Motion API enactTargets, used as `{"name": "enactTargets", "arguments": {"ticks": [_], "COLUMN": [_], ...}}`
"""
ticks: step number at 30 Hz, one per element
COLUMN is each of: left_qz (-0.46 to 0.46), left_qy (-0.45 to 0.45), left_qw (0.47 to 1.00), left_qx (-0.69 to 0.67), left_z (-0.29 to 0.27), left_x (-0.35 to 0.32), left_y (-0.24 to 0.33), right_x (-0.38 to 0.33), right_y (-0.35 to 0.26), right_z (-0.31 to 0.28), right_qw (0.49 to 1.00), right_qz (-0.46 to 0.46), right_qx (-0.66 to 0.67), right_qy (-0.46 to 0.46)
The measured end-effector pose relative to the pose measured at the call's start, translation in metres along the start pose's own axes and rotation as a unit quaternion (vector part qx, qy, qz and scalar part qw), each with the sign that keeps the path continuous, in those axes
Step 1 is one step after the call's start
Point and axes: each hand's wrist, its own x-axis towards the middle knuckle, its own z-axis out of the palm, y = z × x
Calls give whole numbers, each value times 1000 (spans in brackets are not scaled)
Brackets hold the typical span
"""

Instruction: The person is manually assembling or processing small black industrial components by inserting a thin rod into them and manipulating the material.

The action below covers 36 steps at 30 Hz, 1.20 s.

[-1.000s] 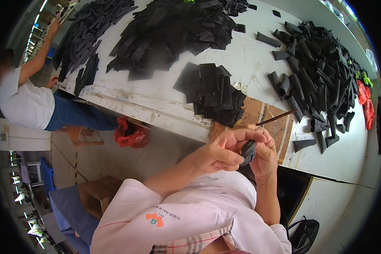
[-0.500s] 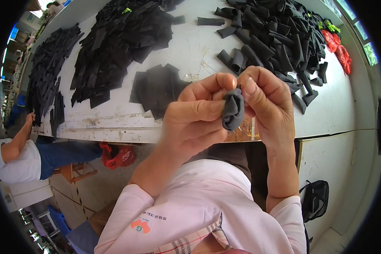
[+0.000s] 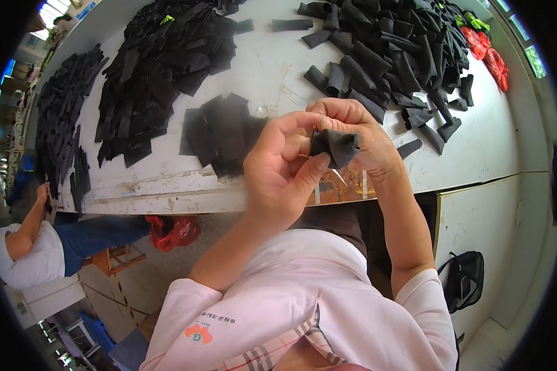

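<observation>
Above the table's front edge, a small dark grey fabric tube is held between my two hands. The thumb and fingers of my left hand pinch its left side. My right hand grips it from the upper right, fingers curled around its far edge. The tube looks bunched, with its right end flaring out. A thin, shiny pointed sliver shows just under the fabric; I cannot tell what it belongs to. Left of my hands lies a small stack of flat dark fabric pieces.
Rolled dark fabric tubes are heaped on the white table at far right, beside red plastic bags. Flat pieces pile up at far left. Another person works at the left end. A black bag hangs at right.
My hands have shifted slightly left, and the fabric tube has turned from nearly upright to lying more sideways. My left thumb has moved below it. The whole view has shifted a little.
</observation>
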Motion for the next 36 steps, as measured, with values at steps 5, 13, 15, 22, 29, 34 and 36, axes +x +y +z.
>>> {"name": "enactTargets", "arguments": {"ticks": [5, 13, 15, 22, 29, 34, 36], "left_qz": [-103, 195, 199, 136, 42, 70, 90], "left_qy": [49, -21, 11, 73, -47, -73, -38], "left_qw": [993, 953, 971, 988, 998, 924, 929], "left_qx": [-31, 231, 130, -28, -8, 369, 358], "left_z": [-36, -25, -18, -30, -11, -12, -14], "left_x": [-1, 23, 16, 2, 31, 30, 25], "left_y": [-33, -15, -13, -38, -5, -14, -19], "right_x": [-6, -15, -19, -23, -21, -25, -27], "right_y": [42, 9, -3, 17, 23, 59, 51], "right_z": [-13, 3, 15, 4, 1, -9, -8], "right_qw": [999, 938, 884, 711, 784, 845, 834], "right_qz": [-11, -83, -294, -201, -290, -216, -204], "right_qx": [22, -285, -342, -669, -539, -478, -501], "right_qy": [36, 180, 121, 79, 101, 101, 104]}}
